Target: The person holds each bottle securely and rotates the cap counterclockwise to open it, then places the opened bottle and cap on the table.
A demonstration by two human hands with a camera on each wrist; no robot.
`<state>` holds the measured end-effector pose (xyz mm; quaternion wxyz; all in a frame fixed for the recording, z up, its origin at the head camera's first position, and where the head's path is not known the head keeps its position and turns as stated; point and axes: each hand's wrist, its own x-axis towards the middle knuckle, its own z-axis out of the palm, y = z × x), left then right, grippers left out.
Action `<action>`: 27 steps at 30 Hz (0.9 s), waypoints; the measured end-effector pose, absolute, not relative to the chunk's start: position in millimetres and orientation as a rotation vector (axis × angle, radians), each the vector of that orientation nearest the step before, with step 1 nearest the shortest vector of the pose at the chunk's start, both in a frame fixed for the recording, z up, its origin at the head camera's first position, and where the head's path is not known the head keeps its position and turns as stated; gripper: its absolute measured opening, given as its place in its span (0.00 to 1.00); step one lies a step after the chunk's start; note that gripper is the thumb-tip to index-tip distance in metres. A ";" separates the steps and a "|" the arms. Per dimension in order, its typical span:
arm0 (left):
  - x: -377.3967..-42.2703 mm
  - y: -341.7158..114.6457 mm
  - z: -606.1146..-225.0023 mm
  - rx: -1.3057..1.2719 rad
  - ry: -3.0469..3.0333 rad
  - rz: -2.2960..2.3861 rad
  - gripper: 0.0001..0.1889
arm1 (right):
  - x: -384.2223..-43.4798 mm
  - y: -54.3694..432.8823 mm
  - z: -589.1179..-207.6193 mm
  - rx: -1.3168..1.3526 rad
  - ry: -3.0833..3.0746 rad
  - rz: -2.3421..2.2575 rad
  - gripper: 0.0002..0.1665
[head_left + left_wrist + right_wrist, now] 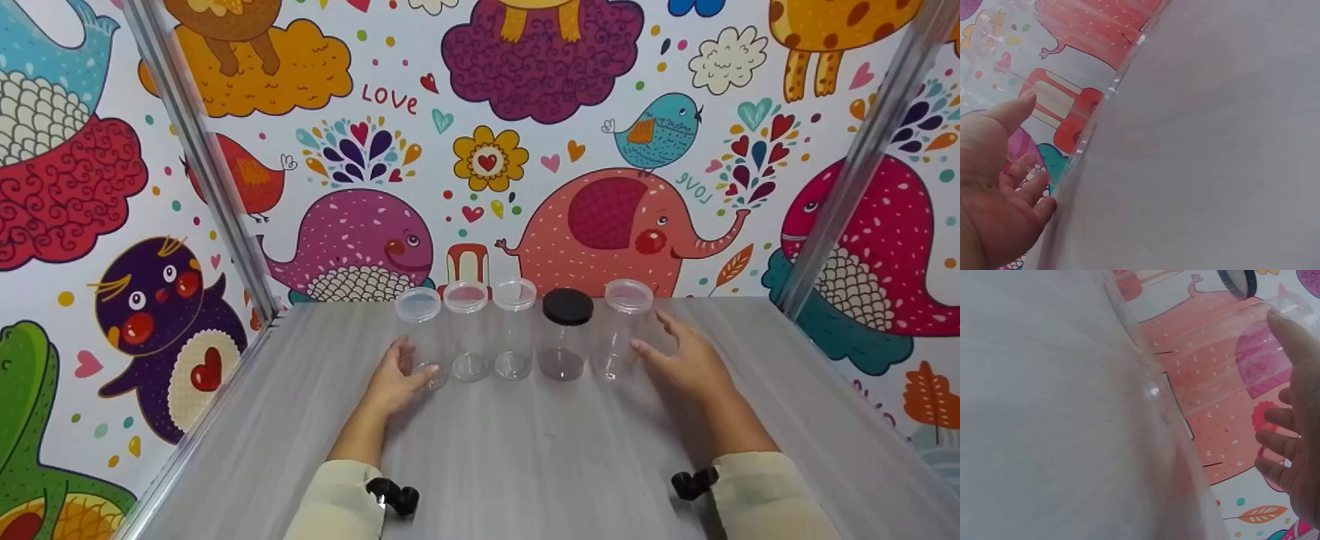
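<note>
Several clear plastic jars stand upright in a row toward the back of the table. My left hand [394, 380] is at the leftmost jar [418, 330], its thumb in front and its fingers at the jar's left side. In the left wrist view that hand [999, 194] has loosely bent, spread fingers; whether it touches the jar I cannot tell. At the other end, my right hand [691, 361] is beside the rightmost jar [621, 334], thumb close to its wall. The right wrist view shows this hand [1302, 405] with fingers apart, not wrapped round the jar [1207, 360].
Between the end jars stand two clear-lidded jars, one at centre left [468, 337] and one beside it [514, 334], plus a jar with a black lid [568, 307]. The grey table [540, 465] meets a cartoon-printed wall [480, 217] behind them. Metal posts [217, 180] mark the corners.
</note>
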<state>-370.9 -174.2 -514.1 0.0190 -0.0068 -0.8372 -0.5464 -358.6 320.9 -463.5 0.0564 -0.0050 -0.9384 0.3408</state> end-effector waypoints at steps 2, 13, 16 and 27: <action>-369.9 -175.0 -512.0 -0.021 -2.595 -1.699 0.47 | -356.5 321.9 -458.1 -0.014 -2.802 1.066 0.73; -366.5 -182.3 -506.6 -0.061 -2.463 -1.834 0.42 | -346.9 320.0 -442.8 0.041 -2.604 1.176 0.60; -365.3 -184.6 -505.2 -0.151 -2.403 -1.892 0.39 | -344.6 318.3 -438.7 0.057 -2.521 1.199 0.55; -358.2 -181.4 -498.4 -0.341 -2.430 -1.930 0.42 | -333.7 299.5 -419.6 0.177 -2.374 1.150 0.41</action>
